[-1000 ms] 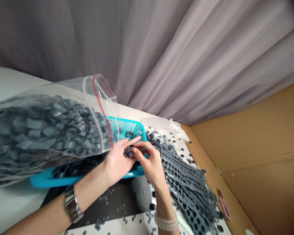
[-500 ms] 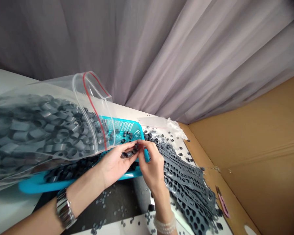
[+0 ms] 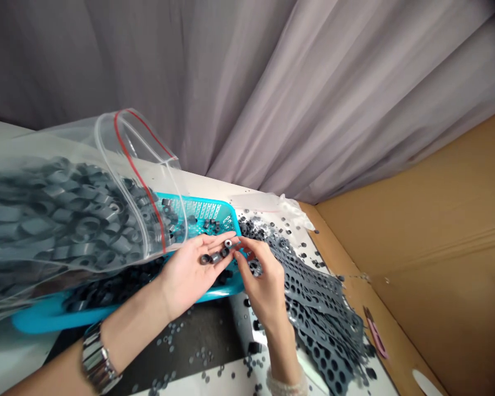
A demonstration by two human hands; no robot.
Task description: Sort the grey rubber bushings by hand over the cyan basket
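Palm up over the blue basket (image 3: 233,212), my left hand (image 3: 190,269) carries several short dark grey plastic rings (image 3: 215,257) along its fingers. One ring (image 3: 228,243) near the fingertips shows a pale centre. From the right, my right hand (image 3: 264,275) meets those fingertips with its thumb and index finger curled towards each other. A tiny dark bit shows at its tips, too small to name. A clear zip bag (image 3: 86,225) full of the same grey rings lies over the basket's left part and hides it. More rings lie inside the basket.
Perforated dark grey sheets (image 3: 317,291) are piled right of the basket, with loose bits scattered around. Pink-handled snips (image 3: 375,333) lie by the cardboard wall (image 3: 429,231). A grey curtain (image 3: 239,93) hangs behind. Small discs (image 3: 202,357) litter the dark surface in front.
My right fingertips have drawn slightly right, away from my left palm, and the held rings show more clearly. The bag and basket appear shifted left in view.
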